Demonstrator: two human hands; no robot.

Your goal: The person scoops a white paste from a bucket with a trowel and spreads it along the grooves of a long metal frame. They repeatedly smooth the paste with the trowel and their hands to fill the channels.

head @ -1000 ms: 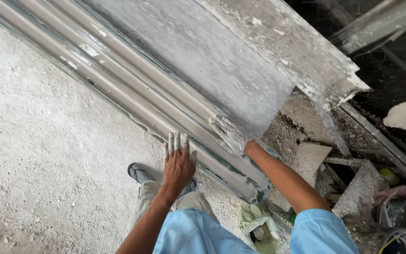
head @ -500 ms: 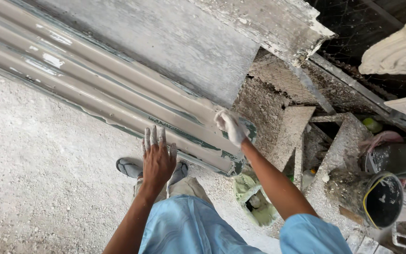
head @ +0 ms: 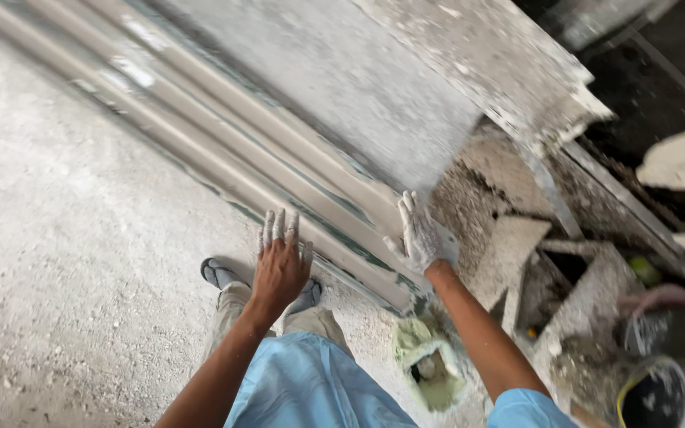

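A long grey moulded cornice (head: pixel 223 150) with several ridges runs diagonally across a rough concrete floor (head: pixel 73 261). My left hand (head: pixel 281 257) hovers over its lower edge with fingers spread, holding nothing. My right hand (head: pixel 423 235), white with plaster, presses flat with spread fingers against the near end of the moulding. A broad flat plaster slab (head: pixel 374 87) rises behind the ridges. My sandalled foot (head: pixel 220 273) stands beside the moulding.
Broken concrete pieces and rubble (head: pixel 533 269) lie to the right of the moulding's end. A greenish plaster-caked container (head: pixel 430 368) sits by my knee. A black bucket with a yellow rim (head: pixel 652 396) is at the lower right, near pale slabs (head: pixel 679 162).
My right hand has come out from under the slab's end and now lies flat on the moulding. My left hand stays spread in about the same place. The view has shifted.
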